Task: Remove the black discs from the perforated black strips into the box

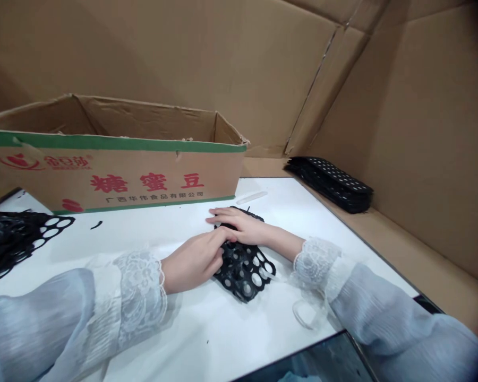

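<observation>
A black sheet with rows of round holes (242, 270) lies on the white table, its near end showing several holes with white visible through them. My right hand (245, 225) rests flat across the sheet's far part, fingers stretched out to the left. From the left, my left hand (195, 262) meets the sheet with its fingers curled and pressed together. The left fingertips touch the sheet just below my right fingers. Whatever they pinch, if anything, is hidden. A clear plastic strip (266, 274) sticks out by the sheet's right edge, near my right cuff.
An open cardboard box (151, 175) stands behind my hands at the left. Black perforated scraps (11, 239) are heaped at the far left. Stacked black perforated sheets (332, 183) lie at the back right. A dark tray-like edge (314, 361) shows in front. Cardboard walls (163, 53) enclose the table.
</observation>
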Demonstrator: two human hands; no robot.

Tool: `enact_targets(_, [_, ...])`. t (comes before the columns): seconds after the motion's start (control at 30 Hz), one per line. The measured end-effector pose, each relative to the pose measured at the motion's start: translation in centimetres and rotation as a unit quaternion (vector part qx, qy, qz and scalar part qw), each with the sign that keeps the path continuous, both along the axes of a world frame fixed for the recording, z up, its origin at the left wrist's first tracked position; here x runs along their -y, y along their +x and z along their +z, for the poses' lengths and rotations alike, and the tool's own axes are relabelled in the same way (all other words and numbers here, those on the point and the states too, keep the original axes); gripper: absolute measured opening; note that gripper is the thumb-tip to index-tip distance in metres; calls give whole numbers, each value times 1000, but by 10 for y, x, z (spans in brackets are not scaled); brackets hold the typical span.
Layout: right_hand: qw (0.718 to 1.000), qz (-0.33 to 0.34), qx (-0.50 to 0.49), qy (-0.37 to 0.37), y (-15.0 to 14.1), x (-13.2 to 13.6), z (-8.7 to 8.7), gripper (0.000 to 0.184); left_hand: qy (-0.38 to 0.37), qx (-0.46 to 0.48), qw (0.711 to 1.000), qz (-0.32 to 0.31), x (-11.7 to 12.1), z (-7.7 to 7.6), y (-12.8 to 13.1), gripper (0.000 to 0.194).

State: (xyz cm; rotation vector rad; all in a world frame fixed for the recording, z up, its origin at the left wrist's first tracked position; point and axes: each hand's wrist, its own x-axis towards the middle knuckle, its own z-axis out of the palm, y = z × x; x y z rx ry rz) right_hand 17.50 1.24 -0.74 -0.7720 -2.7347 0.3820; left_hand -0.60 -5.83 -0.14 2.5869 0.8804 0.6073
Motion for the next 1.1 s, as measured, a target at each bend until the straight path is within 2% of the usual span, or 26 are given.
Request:
enact_targets(0.27, [993, -71, 1, 93, -10, 14, 1, 32, -6, -6, 1000, 2, -1, 0, -1, 34])
enact_targets(0.43, [994, -90, -61, 31, -14, 20, 4, 19, 10, -8, 1000, -3, -1, -2, -1, 34])
enact_targets(0.57, [993, -96, -66, -2, -12, 20, 9, 22, 27, -6, 1000, -9, 0, -2, -1, 33])
enact_targets(0.67, [994, -89, 13, 61, -13, 22, 11, 18, 32, -1, 999, -16, 0, -2, 0, 33])
enact_targets(0.77, [980, -101, 95, 141, -13, 21, 17, 16, 31, 2, 999, -15, -1, -2, 0, 32])
enact_targets(0.8, [976, -118, 81, 164, -12, 19, 24, 18, 31, 3, 999, -17, -1, -2, 0, 32])
enact_targets(0.87, [959, -179, -43, 216, -11, 12, 45, 27, 30, 5, 999, -25, 0, -1, 1, 32])
enact_targets(0.97, [892, -223, -248, 305, -15, -7, 93, 26, 25, 3, 999, -27, 0, 1, 1, 26])
enact_targets(1.03, [850, -241, -321, 342, -27, -27, 123, 26, 22, 3, 1000, -20, 1, 2, 1, 22])
enact_targets(1.1, [831, -261, -342, 353, -42, -50, 141, 20, 17, 4, 1000, -12, 2, 3, 0, 21])
